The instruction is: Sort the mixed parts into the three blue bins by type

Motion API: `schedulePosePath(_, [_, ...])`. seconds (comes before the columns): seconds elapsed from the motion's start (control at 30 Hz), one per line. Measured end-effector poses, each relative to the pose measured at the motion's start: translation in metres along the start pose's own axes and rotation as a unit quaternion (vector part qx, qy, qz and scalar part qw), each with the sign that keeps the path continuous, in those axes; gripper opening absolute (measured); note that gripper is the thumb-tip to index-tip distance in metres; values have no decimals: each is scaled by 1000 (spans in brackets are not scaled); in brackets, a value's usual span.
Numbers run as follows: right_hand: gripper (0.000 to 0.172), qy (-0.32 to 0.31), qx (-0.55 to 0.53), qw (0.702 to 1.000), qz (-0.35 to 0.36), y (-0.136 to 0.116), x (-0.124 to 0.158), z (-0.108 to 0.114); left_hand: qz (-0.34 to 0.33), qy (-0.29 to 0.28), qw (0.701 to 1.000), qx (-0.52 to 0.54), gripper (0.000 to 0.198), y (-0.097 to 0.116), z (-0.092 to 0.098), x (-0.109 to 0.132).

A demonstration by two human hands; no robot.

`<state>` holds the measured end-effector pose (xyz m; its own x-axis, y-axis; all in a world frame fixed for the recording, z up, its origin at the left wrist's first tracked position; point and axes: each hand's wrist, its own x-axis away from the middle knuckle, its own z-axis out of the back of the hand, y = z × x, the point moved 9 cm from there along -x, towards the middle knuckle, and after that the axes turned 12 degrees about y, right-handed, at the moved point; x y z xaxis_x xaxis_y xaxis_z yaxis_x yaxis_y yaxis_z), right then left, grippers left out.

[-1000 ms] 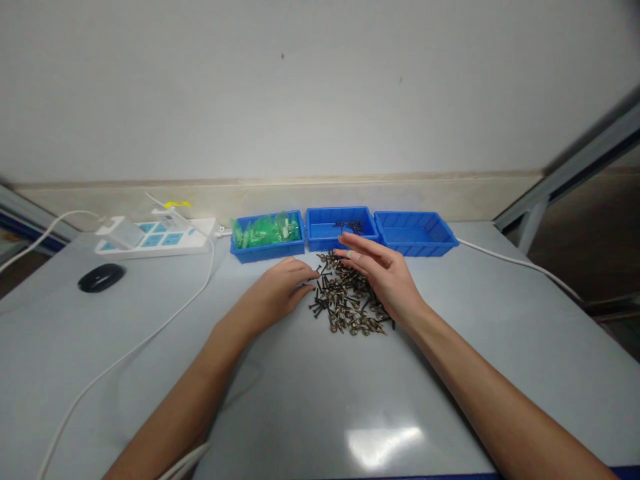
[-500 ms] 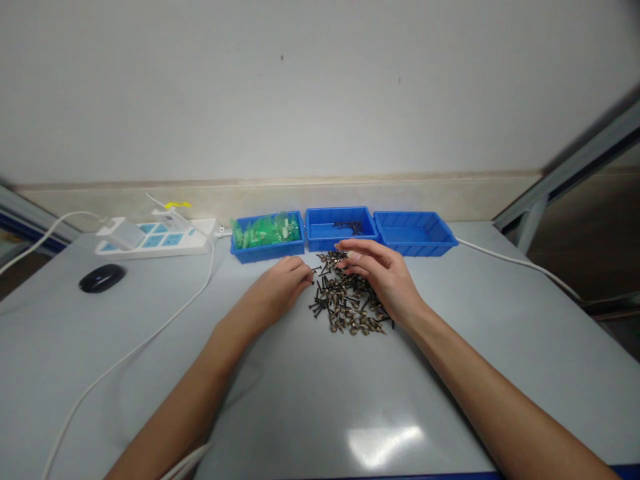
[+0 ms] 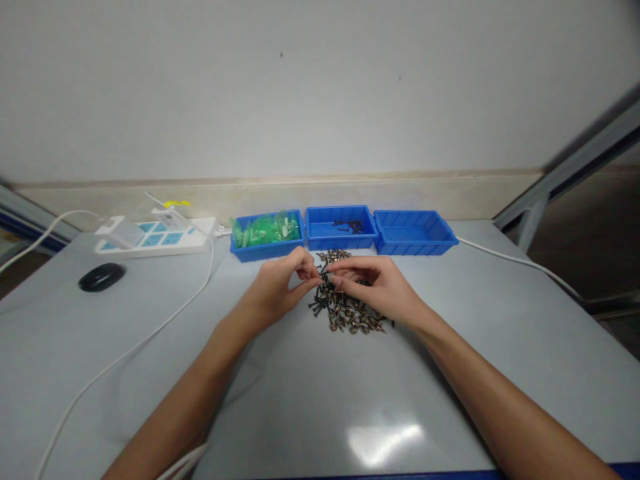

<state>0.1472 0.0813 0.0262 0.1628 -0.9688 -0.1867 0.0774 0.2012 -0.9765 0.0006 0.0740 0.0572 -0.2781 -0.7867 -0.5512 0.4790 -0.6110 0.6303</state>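
A pile of small dark and brassy screws [image 3: 350, 310] lies on the grey table [image 3: 310, 400] in front of three blue bins. My left hand [image 3: 280, 287] hovers at the pile's left edge with fingertips pinched together around a small screw. My right hand [image 3: 383, 287] sits over the pile's right side, thumb and fingers pinched toward the left hand; the two sets of fingertips nearly meet above the pile. The left bin [image 3: 267, 235] holds green plastic pieces. The middle bin [image 3: 340, 228] has a few dark screws in it. The right bin [image 3: 415, 233] looks bare.
A white power strip [image 3: 155, 237] with plugs sits at the back left, its white cable [image 3: 125, 357] running across the table toward me. A black oval object [image 3: 101, 277] lies at the left. Another white cable [image 3: 515, 261] runs off at the right. A wall rises behind the bins.
My right hand pulled back from the middle bin down to the pile and closed into a pinch. My left hand lifted slightly and pinched; both hands' fingertips came together.
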Motion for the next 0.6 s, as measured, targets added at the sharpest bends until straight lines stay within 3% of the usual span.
schedulePosePath(0.37, [12, -53, -75, 991, -93, 9, 3, -8, -1, 7, 996, 85, 14, 8, 3, -1])
schedulePosePath(0.5, [18, 49, -135, 986, -88, 12, -5, 7, -42, -34, 998, -13, 7, 5, -1, 0])
schedulePosePath(0.6, [34, 148, -202, 965, -76, 13, -9, 22, -82, -92, 989, -84, 22, -2, -13, 4])
